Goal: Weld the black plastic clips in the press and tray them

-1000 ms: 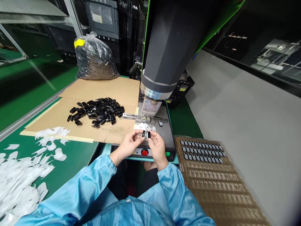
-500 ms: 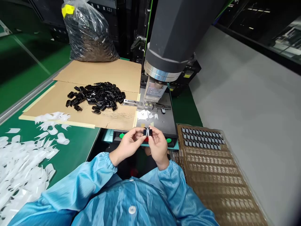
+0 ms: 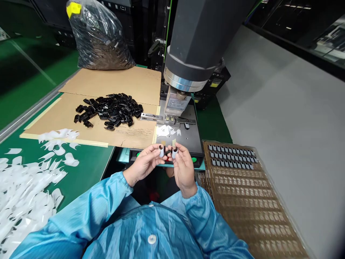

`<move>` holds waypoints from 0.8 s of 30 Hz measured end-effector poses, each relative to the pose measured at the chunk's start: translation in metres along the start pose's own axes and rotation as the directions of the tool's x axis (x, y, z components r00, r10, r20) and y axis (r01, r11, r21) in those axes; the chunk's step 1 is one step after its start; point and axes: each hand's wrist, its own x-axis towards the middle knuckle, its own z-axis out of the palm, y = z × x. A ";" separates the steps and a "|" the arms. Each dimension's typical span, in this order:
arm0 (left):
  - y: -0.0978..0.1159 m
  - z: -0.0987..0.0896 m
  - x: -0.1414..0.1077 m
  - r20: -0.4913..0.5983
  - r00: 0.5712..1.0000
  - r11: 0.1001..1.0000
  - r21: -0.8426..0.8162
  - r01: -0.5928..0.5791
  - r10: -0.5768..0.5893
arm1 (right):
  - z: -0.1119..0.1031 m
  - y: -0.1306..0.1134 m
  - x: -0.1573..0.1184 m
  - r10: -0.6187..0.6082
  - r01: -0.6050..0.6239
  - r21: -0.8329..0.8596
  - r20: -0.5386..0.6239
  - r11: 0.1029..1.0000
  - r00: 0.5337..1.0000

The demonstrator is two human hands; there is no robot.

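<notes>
My left hand (image 3: 145,160) pinches a small black clip with a white curved face (image 3: 161,151) between thumb and fingers. A matching black-and-white clip (image 3: 174,152) is gripped in my right hand (image 3: 184,168), a short gap to the right of the first. Both white faces point toward me. The hands are above the front edge of the press base (image 3: 185,142), where green buttons (image 3: 193,159) show beside them. Behind the hands, several white curved pieces (image 3: 165,130) lie on the base, and one black-and-white clip (image 3: 187,126) rests near the metal fixture (image 3: 172,120).
A press head (image 3: 185,72) overhangs the base. Black clips (image 3: 115,109) are heaped on cardboard (image 3: 129,138); white pieces (image 3: 29,190) cover the green table (image 3: 86,172) at left. A brown tray (image 3: 237,187) with rows of clips lies right. A filled plastic bag (image 3: 101,39) stands behind.
The two clips, earlier held together with dark sides showing, are now apart and turned with their white faces toward me. The view has shifted slightly.
</notes>
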 end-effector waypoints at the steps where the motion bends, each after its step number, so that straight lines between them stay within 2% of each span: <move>1: 0.000 -0.001 0.000 0.008 1.000 0.999 -0.027 0.023 -0.023 | 0.001 -0.002 0.000 0.023 -0.023 0.023 0.011 0.999 1.000; 8: -0.004 -0.005 -0.003 0.109 0.990 0.993 -0.065 0.096 -0.089 | 0.003 -0.003 0.000 0.084 -0.087 0.073 0.043 0.994 0.996; 15: -0.007 -0.009 -0.002 0.112 0.988 0.991 -0.075 0.111 -0.103 | 0.001 -0.001 -0.001 0.115 -0.117 0.186 0.021 0.976 0.993; 21: -0.008 -0.008 -0.002 0.107 0.988 0.991 -0.067 0.117 -0.109 | -0.001 0.001 -0.002 0.101 -0.103 0.102 0.019 0.989 0.995; 24: -0.009 -0.009 -0.002 0.073 0.991 0.991 -0.058 0.118 -0.114 | -0.007 0.003 -0.004 0.054 -0.055 0.024 0.025 0.998 0.998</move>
